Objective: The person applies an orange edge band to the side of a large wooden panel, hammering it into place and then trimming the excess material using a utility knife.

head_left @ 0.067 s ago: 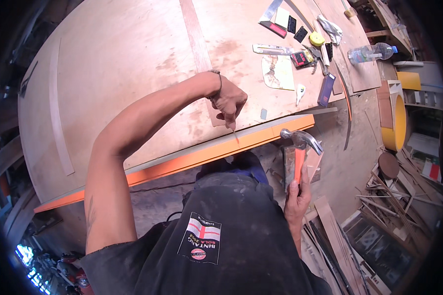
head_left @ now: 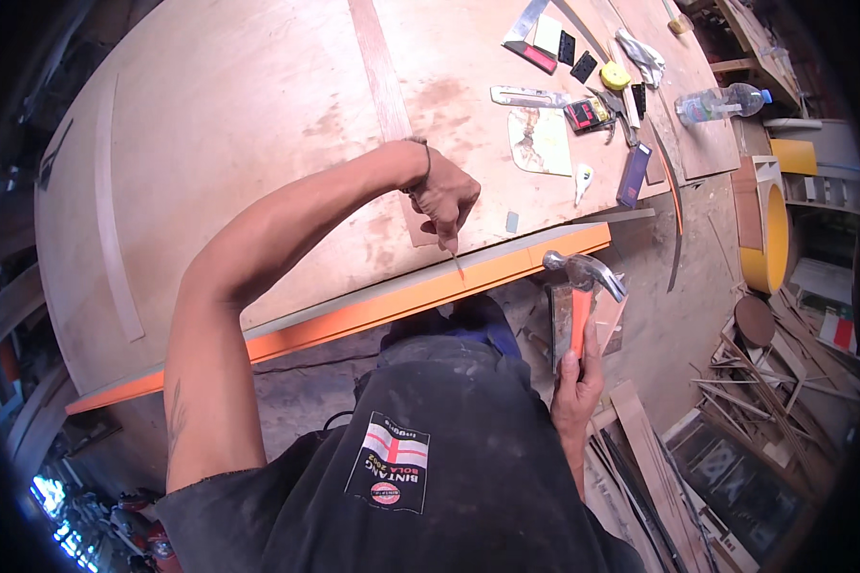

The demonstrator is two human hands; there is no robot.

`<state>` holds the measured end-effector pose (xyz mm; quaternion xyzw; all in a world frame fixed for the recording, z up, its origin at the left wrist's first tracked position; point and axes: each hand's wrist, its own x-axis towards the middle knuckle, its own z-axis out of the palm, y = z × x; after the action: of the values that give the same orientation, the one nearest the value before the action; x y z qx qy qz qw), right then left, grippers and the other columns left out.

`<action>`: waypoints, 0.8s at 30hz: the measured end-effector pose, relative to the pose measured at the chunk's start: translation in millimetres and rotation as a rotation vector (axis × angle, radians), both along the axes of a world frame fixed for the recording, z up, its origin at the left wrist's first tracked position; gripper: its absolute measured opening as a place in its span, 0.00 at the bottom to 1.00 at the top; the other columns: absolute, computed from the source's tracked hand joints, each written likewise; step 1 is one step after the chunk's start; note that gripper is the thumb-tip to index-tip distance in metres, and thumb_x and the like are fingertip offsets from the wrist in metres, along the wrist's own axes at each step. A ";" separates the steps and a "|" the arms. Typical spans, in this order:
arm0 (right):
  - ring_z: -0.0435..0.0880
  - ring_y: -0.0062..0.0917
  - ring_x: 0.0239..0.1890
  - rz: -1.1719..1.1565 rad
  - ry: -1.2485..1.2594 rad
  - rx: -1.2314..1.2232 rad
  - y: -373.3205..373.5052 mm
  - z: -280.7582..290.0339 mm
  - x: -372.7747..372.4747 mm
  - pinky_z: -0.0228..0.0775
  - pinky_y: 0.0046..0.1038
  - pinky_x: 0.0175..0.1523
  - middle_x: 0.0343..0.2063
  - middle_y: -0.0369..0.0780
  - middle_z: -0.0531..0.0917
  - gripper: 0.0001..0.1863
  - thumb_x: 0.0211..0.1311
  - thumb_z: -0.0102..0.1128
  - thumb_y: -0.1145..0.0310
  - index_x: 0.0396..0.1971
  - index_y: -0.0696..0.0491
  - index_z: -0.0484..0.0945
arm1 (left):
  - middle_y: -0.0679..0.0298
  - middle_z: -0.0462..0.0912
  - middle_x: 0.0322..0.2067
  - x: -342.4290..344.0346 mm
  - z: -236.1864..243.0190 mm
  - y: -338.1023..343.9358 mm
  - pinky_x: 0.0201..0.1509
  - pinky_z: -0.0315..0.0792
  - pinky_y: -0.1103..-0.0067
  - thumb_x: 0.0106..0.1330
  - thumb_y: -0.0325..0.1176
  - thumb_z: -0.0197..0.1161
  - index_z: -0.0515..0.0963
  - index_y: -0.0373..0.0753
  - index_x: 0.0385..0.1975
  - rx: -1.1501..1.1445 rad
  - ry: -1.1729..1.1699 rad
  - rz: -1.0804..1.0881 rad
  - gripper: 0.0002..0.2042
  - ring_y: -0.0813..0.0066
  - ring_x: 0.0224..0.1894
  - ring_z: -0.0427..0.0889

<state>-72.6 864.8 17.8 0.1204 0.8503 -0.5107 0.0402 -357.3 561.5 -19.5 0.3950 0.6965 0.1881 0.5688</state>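
Observation:
My left hand (head_left: 442,201) pinches a thin nail-like piece (head_left: 459,267) upright at the long orange-faced board (head_left: 373,310), which lies along the near edge of the plywood table (head_left: 220,124). My right hand (head_left: 578,382) grips a claw hammer (head_left: 588,275) by its orange handle, its head up near the board's right part, to the right of the left fingers. A pale wood strip (head_left: 382,76) runs across the tabletop and passes under my left hand.
Blades, black plates, a yellow tape roll (head_left: 614,75), a cloth (head_left: 640,57), a blue box (head_left: 634,175) and a plastic bottle (head_left: 721,103) lie at the table's right. Yellow curved pieces (head_left: 764,239) and wood offcuts (head_left: 755,401) stand beyond it.

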 end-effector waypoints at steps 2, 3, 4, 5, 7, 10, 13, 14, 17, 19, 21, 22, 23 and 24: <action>0.73 0.39 0.76 -0.010 -0.002 0.012 -2.2 -2.5 0.1 0.61 0.36 0.78 0.72 0.55 0.76 0.27 0.81 0.51 0.70 0.74 0.64 0.69 | 0.64 0.80 0.16 -2.5 -6.3 1.2 0.33 0.69 0.69 0.66 0.42 0.74 0.85 0.34 0.17 0.009 -0.021 -0.009 0.20 0.70 0.22 0.74; 0.74 0.40 0.75 -0.016 0.007 -0.009 -4.2 -4.2 0.4 0.62 0.35 0.78 0.71 0.55 0.76 0.27 0.81 0.51 0.70 0.74 0.65 0.70 | 0.64 0.80 0.16 -4.2 -9.7 2.2 0.33 0.69 0.69 0.65 0.42 0.74 0.85 0.34 0.17 0.018 -0.041 -0.019 0.20 0.71 0.23 0.74; 0.74 0.40 0.75 -0.020 0.010 -0.020 -6.3 -3.7 0.4 0.62 0.35 0.77 0.71 0.55 0.77 0.27 0.81 0.52 0.70 0.74 0.65 0.70 | 0.64 0.80 0.16 -5.0 -10.8 3.1 0.33 0.69 0.69 0.65 0.42 0.74 0.85 0.34 0.17 0.019 -0.044 -0.021 0.20 0.71 0.23 0.74; 0.75 0.40 0.75 -0.024 0.014 -0.030 -9.3 -2.8 -0.9 0.63 0.35 0.77 0.71 0.55 0.77 0.27 0.81 0.52 0.71 0.74 0.65 0.70 | 0.64 0.80 0.16 -5.7 -11.2 4.0 0.33 0.69 0.69 0.65 0.43 0.74 0.86 0.34 0.17 0.023 -0.034 -0.030 0.19 0.71 0.23 0.75; 0.77 0.41 0.73 -0.001 0.009 0.004 -14.3 2.7 -3.3 0.65 0.35 0.75 0.70 0.55 0.78 0.26 0.81 0.52 0.71 0.74 0.65 0.70 | 0.64 0.81 0.17 -7.2 -14.0 6.4 0.33 0.69 0.69 0.65 0.43 0.74 0.86 0.34 0.17 0.029 -0.027 -0.041 0.19 0.71 0.23 0.75; 0.81 0.43 0.69 0.107 0.091 0.103 -25.3 11.6 -9.3 0.69 0.35 0.73 0.67 0.56 0.80 0.26 0.80 0.53 0.71 0.73 0.65 0.71 | 0.64 0.81 0.16 -9.7 -19.9 8.0 0.33 0.69 0.68 0.65 0.44 0.74 0.86 0.34 0.17 0.039 -0.064 -0.052 0.20 0.70 0.24 0.75; 0.82 0.42 0.69 0.193 0.066 0.118 -29.7 17.5 -10.2 0.70 0.33 0.72 0.68 0.56 0.80 0.24 0.79 0.56 0.74 0.71 0.65 0.74 | 0.64 0.81 0.16 -10.4 -18.7 9.4 0.33 0.69 0.68 0.64 0.44 0.74 0.86 0.33 0.17 0.067 -0.052 -0.083 0.20 0.70 0.24 0.75; 0.82 0.42 0.69 0.190 0.065 0.117 -32.6 17.3 -10.8 0.70 0.33 0.72 0.68 0.56 0.80 0.24 0.79 0.56 0.74 0.71 0.65 0.74 | 0.64 0.80 0.16 -9.8 -17.0 10.3 0.33 0.69 0.68 0.64 0.44 0.74 0.86 0.34 0.17 0.075 -0.031 -0.078 0.20 0.70 0.23 0.75; 0.91 0.39 0.54 0.274 0.205 0.187 -40.8 16.7 -13.0 0.79 0.32 0.58 0.53 0.53 0.89 0.25 0.75 0.60 0.78 0.70 0.59 0.78 | 0.63 0.80 0.16 -8.1 -6.5 11.6 0.32 0.68 0.68 0.63 0.45 0.74 0.85 0.34 0.17 0.070 0.002 -0.074 0.20 0.70 0.23 0.74; 0.85 0.33 0.30 0.358 0.170 0.248 -39.0 16.8 -12.6 0.77 0.32 0.37 0.31 0.44 0.84 0.28 0.71 0.65 0.79 0.70 0.50 0.81 | 0.63 0.80 0.16 -7.6 -4.9 10.5 0.32 0.68 0.68 0.63 0.45 0.74 0.84 0.33 0.16 0.051 0.013 -0.075 0.21 0.70 0.22 0.74; 0.77 0.33 0.24 0.380 0.185 0.285 -39.5 16.7 -13.9 0.71 0.35 0.32 0.27 0.42 0.76 0.30 0.69 0.67 0.79 0.70 0.45 0.81 | 0.63 0.78 0.15 -6.3 -8.6 8.8 0.31 0.67 0.67 0.63 0.44 0.74 0.83 0.33 0.16 0.075 -0.001 -0.051 0.21 0.70 0.21 0.72; 0.69 0.33 0.19 0.401 0.199 0.326 -40.1 17.5 -14.8 0.66 0.37 0.28 0.22 0.40 0.67 0.32 0.67 0.69 0.78 0.70 0.40 0.81 | 0.63 0.78 0.15 -6.4 -10.5 8.1 0.31 0.67 0.67 0.63 0.44 0.74 0.83 0.33 0.16 0.076 0.000 -0.052 0.21 0.70 0.21 0.72; 0.69 0.33 0.19 0.400 0.199 0.327 -40.9 19.3 -16.5 0.66 0.37 0.28 0.22 0.40 0.67 0.32 0.67 0.69 0.78 0.70 0.40 0.81 | 0.64 0.78 0.15 -6.7 -12.4 7.0 0.31 0.67 0.67 0.64 0.43 0.74 0.84 0.33 0.16 0.086 -0.014 -0.054 0.20 0.70 0.21 0.72; 0.70 0.34 0.19 0.445 0.185 0.416 -41.8 22.3 -18.9 0.66 0.37 0.27 0.22 0.40 0.67 0.32 0.66 0.70 0.77 0.70 0.39 0.82 | 0.64 0.78 0.15 -7.1 -14.2 6.3 0.31 0.67 0.67 0.64 0.43 0.74 0.84 0.33 0.16 0.095 -0.027 -0.055 0.20 0.70 0.21 0.72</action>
<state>-91.5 823.0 40.1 -0.1097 0.9420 -0.3136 0.0480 -364.4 567.8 -33.8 0.4382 0.6678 0.2105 0.5636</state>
